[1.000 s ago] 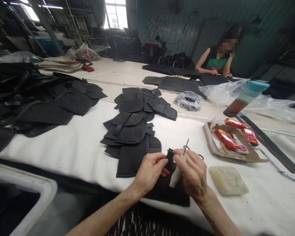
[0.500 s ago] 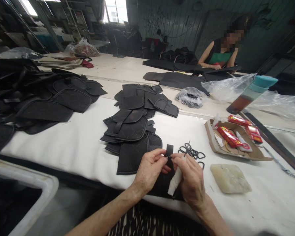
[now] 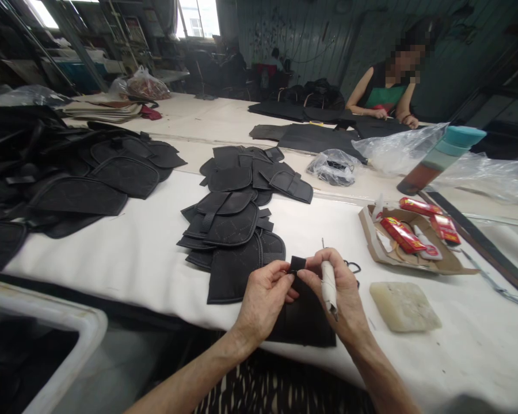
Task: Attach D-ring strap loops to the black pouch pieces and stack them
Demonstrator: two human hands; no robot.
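A black strap tab [image 3: 297,263] stands up between my two hands at the table's front edge. My left hand [image 3: 261,299] is closed, pinching the strap's left side between thumb and fingers. My right hand [image 3: 344,296] is closed too: its thumb and forefinger pinch the strap's right side, and an awl [image 3: 328,284] with a pale wrapped handle is kept in the same hand, its thin metal tip pointing up and away. Below the hands lies a black fabric piece [image 3: 306,322], partly covered by them. Black rings [image 3: 353,267] lie beyond my right hand, mostly hidden by it.
Stacked black pieces [image 3: 231,221] lie left of my hands, with a bigger heap [image 3: 77,178] farther left. To the right are a cardboard tray [image 3: 373,244] with red packets, a yellowish block [image 3: 404,306] and a tilted bottle [image 3: 440,161]. A co-worker [image 3: 384,98] sits across the table.
My right hand has turned, so the awl handle swings upright and now hides most of the rings. My left hand keeps its pinch on the strap. The co-worker's hands have shifted.
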